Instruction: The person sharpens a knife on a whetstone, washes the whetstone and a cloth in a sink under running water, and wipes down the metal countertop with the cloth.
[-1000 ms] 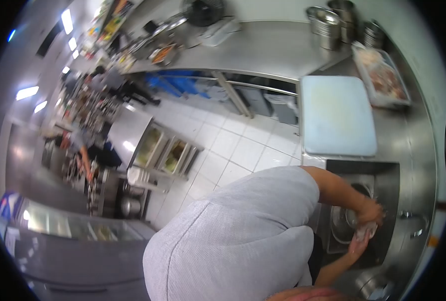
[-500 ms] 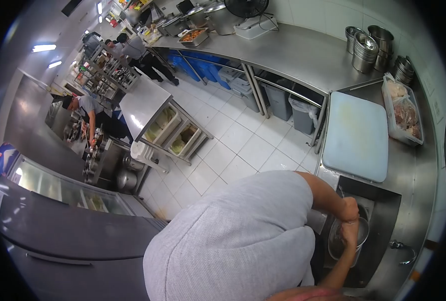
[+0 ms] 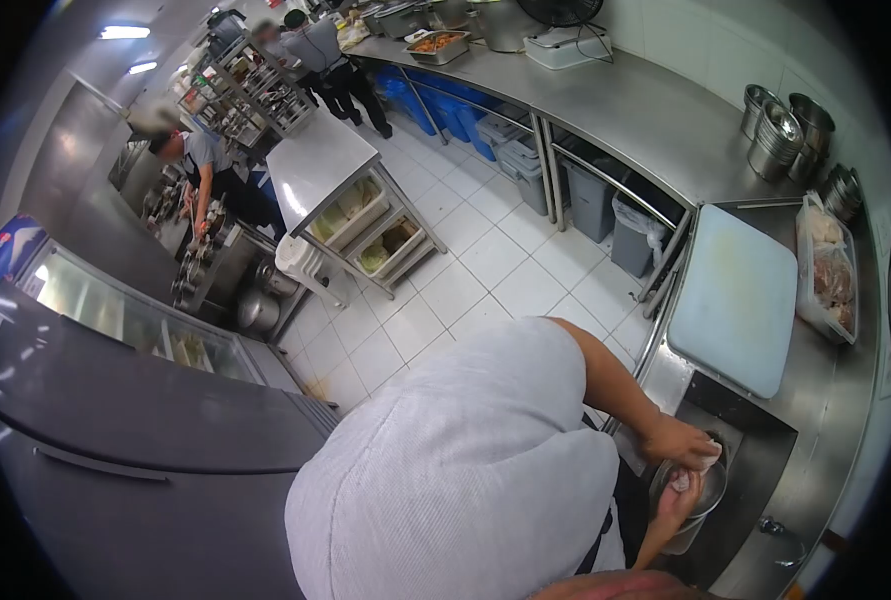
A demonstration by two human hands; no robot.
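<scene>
My left hand (image 3: 677,441) reaches over the sink (image 3: 765,455) from above, its fingers closed on a small whitish piece (image 3: 711,453). Just below it, my right hand (image 3: 673,502) is closed around a pale pinkish piece (image 3: 680,482). What these pieces are, I cannot make out. Both hands are over a round metal bowl (image 3: 712,492) in the sink, which they partly hide. Under the bowl, the edge of a pale container (image 3: 683,540) shows. A faucet (image 3: 771,526) sits on the sink's right side.
Beside the sink lies a white cutting board (image 3: 733,300). A plastic tub (image 3: 827,270) of bagged raw meat stands behind it. Stacked metal containers (image 3: 773,145) are on the counter. A person (image 3: 210,170) works at the stove; others stand farther back.
My hands were pressed together over the bowl; now they are slightly apart, and pale pieces show in them. The whole view has shifted, with the room sitting further right and lower.
</scene>
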